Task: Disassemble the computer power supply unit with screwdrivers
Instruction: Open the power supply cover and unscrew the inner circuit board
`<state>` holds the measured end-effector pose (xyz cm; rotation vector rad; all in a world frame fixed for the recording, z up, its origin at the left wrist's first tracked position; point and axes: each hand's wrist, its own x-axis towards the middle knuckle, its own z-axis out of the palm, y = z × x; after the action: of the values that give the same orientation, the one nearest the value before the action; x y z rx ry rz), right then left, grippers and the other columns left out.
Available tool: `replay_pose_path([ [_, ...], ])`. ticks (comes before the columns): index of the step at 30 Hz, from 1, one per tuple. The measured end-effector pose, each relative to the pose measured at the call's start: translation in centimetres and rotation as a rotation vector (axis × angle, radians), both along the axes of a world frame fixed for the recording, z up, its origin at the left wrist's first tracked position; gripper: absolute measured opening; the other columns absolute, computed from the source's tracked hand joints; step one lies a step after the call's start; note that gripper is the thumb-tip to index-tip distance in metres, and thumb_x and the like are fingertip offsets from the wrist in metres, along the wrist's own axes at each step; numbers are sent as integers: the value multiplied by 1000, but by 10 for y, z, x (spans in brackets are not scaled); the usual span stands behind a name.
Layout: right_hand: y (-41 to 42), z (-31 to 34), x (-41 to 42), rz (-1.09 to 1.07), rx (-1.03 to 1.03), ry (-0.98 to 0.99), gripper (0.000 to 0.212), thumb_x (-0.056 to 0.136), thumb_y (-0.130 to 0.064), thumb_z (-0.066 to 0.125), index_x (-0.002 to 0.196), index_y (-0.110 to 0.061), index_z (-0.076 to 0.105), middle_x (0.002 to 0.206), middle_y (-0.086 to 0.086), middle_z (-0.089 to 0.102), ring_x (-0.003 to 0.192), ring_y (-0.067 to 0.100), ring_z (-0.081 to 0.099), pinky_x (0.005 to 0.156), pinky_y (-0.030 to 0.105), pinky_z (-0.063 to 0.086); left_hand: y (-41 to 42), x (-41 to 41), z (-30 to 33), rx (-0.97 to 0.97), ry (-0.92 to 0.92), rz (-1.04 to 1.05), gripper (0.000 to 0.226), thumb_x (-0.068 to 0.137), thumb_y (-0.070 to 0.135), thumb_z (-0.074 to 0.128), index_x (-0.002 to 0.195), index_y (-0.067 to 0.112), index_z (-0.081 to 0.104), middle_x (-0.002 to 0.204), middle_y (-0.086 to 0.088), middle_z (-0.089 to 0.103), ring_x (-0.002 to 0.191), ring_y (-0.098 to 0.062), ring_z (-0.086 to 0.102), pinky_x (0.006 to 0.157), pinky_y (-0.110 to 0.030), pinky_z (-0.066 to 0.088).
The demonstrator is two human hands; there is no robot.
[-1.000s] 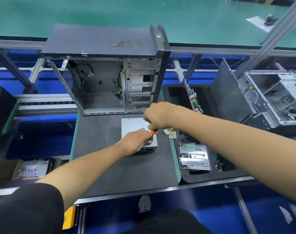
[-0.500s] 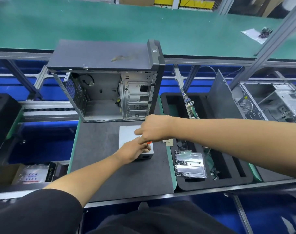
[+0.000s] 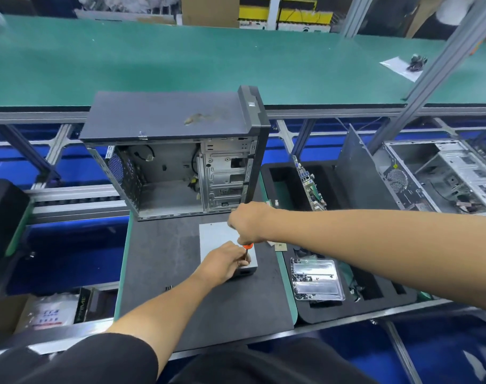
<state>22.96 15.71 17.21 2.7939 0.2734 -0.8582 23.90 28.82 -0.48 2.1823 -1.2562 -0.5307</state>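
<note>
Power supply unit (image 3: 218,237) lies on dark surface (image 3: 164,267) before open computer case (image 3: 178,173) | right hand (image 3: 248,223) grips orange-handled screwdriver (image 3: 247,249) upright on it | left hand (image 3: 225,263) apparently pinches the shaft, steadying the unit's near end

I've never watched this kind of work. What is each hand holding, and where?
The right hand grips the orange-handled screwdriver by its handle. The left hand pinches its shaft low down, over the grey power supply unit.
</note>
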Motion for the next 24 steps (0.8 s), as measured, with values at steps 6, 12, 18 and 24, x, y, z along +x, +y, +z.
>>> replay_pose_path([
  [6,-8,6,0,557,-78,14,18,98,-26,55,115,-20,59,94,1,59,71,24,49,51,31,31,3,4,-10,-15,48,22,18,93,9,63,104,19,73,109,14,72,105,-12,63,88,-31,52],
  [12,-13,7,-12,969,-141,15,38,93,-4,52,126,-21,53,119,-1,52,71,28,57,53,39,47,5,1,-7,-59,31,28,34,90,10,66,106,39,68,114,23,68,102,-9,66,85,-26,53],
  [18,0,10,-10,102,160,19,31,89,-35,62,114,-19,53,98,-3,57,74,24,60,62,34,47,3,3,-9,-58,40,47,16,88,21,72,97,35,70,99,11,73,98,-15,64,82,-31,53],
  [24,13,7,-12,-192,-54,96,20,94,-19,56,112,-9,58,102,10,63,88,29,63,68,33,46,1,7,-14,-31,7,23,9,92,30,68,98,26,74,99,13,72,105,-10,59,85,-33,51],
])
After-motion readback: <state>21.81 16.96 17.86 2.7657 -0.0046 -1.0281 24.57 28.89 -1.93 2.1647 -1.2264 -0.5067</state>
